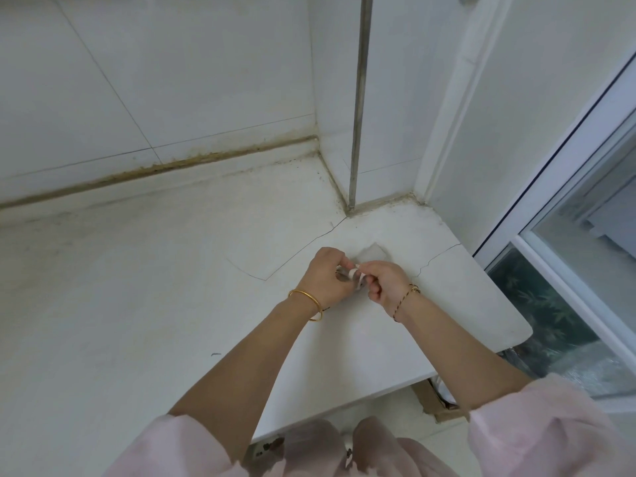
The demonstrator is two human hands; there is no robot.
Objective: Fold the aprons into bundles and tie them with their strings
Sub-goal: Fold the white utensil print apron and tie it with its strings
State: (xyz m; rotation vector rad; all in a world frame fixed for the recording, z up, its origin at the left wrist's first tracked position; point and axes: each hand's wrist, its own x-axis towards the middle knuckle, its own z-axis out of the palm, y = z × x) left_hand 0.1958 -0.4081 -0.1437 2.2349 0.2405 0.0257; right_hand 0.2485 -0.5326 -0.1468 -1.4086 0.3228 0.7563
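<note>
A small, tightly rolled bundle of thin translucent apron [351, 274] is held just above the white counter [137, 304]. My left hand [321, 278] grips its left end, fingers curled round it. My right hand [382, 282] pinches a white string wrapped round the bundle's right side. A clear flap of the apron [373, 253] sticks out beyond the hands and lies on the counter. Most of the bundle is hidden by my fingers.
The counter is cracked near the hands and ends in a rounded corner [516, 325] at the right. Tiled walls and a metal pipe [358, 108] stand behind. A sliding glass door [568, 235] is at the right; a cardboard box [437, 404] sits below the counter edge.
</note>
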